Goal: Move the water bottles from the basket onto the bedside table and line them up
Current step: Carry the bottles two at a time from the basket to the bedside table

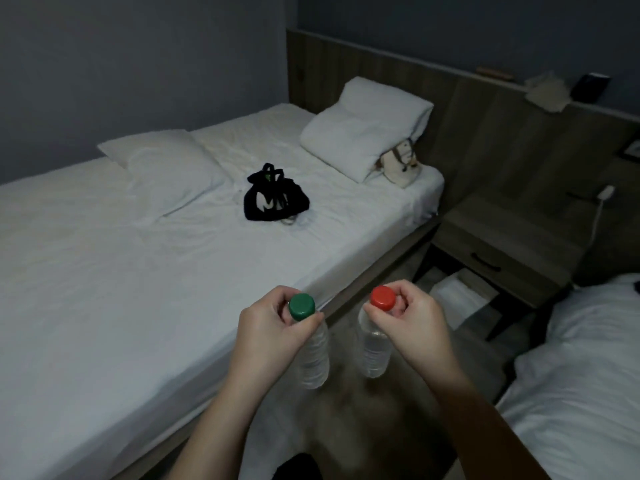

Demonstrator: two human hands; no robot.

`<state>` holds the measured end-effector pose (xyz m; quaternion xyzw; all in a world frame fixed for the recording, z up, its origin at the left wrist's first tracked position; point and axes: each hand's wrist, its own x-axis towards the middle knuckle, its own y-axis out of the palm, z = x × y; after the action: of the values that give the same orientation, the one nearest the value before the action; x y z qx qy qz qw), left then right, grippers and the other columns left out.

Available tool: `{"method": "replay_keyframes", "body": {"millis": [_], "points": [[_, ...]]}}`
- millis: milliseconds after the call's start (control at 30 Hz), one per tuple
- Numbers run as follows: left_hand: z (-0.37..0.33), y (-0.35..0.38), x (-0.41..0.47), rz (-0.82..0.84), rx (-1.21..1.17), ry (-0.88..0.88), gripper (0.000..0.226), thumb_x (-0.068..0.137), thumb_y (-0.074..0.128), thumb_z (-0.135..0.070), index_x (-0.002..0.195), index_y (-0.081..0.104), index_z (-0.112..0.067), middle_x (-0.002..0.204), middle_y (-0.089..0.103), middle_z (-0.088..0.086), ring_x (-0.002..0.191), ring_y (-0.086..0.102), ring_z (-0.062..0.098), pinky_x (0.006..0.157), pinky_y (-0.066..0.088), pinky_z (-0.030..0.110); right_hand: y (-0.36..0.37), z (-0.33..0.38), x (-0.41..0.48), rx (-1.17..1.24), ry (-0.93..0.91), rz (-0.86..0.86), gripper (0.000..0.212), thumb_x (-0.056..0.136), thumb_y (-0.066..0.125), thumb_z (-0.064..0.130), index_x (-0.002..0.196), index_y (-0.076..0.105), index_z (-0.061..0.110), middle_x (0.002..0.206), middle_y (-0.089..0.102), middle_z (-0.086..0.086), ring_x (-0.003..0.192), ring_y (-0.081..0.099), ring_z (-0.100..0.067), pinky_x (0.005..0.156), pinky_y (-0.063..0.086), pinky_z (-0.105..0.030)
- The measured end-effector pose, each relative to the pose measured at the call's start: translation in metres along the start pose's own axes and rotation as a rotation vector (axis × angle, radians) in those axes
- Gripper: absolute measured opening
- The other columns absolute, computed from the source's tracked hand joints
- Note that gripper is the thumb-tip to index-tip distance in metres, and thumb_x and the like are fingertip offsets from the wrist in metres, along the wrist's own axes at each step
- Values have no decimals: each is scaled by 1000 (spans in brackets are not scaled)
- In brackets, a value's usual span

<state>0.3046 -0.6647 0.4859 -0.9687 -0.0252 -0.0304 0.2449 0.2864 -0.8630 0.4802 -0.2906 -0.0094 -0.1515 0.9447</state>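
Green-cap btl (313,355) in pinch of L hand (270,329)

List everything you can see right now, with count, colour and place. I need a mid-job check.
Water bottles: 2, clear; green-capped bottle and red-capped bottle, held in the air near the large bed's edge.
Bedside table: 1, dark wood, right of the large bed.
Large bed: 1, white sheets, left and centre.
Pillows: 2, white; one at left, one against the headboard.
Black bag: 1, black with white lettering, mid-bed.
Beige bag: 1, beige, beside the headboard pillow.
Plug and cable: 1, white, on the wall above the bedside table.
Second bed: 1, white, lower right.
Hands: 2; left hand grips the green-capped bottle's neck, right hand the red-capped bottle's.
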Motion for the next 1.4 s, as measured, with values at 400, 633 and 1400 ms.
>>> {"method": "replay_keyframes", "body": {"millis": [400, 633, 1400], "points": [[-36, 130, 115, 296, 13, 104, 17, 65, 78, -25, 72, 63, -28, 62, 62, -3, 53, 52, 2, 57, 51, 36, -55, -76, 102, -30, 161, -150, 15, 70, 72, 33, 73, 57, 33, 66, 61, 13, 63, 60, 0, 63, 50, -22], [-68, 212, 218, 460, 132, 227, 19, 66, 76, -37, 76, 61, -33, 70, 66, -12, 66, 60, -1, 61, 55, 33, -90, -109, 190, -47, 298, -194, 25, 75, 77, 26, 86, 56, 35, 82, 60, 18, 77, 56, 5, 67, 40, -11], [-188, 519, 357, 571, 83, 183, 21, 67, 80, -31, 80, 64, -27, 72, 69, -9, 68, 65, 3, 67, 57, 38, -291, -306, 400, -59, 461, -227, 19, 75, 74, 32, 87, 60, 31, 80, 63, 14, 77, 59, 0, 73, 50, -23]]}}
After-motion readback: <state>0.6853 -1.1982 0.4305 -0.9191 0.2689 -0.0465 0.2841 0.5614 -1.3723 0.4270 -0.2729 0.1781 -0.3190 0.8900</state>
